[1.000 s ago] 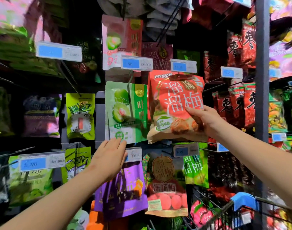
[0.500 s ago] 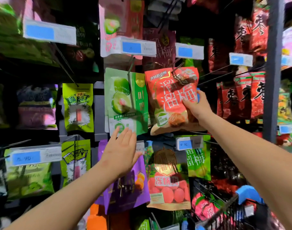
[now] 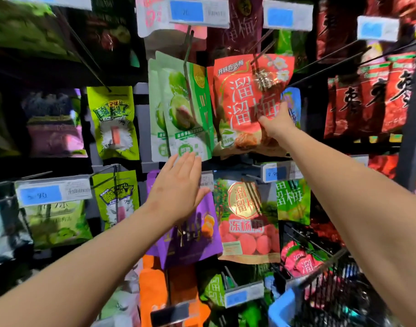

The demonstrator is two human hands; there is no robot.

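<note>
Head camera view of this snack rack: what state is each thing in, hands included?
Red plum bag, tilted, gripped at its right side.
Right hand, fingers curled round the red plum bag.
Left hand, flat, fingers straight, tips at the green bag's bottom edge.
Green bag, hanging upright.
Purple bag, hanging, partly behind the left hand.

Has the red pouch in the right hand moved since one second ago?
Yes. Against the price tag above it, the red pouch in the right hand now sits lower and farther back, with the peg rods crossing its top.
</note>
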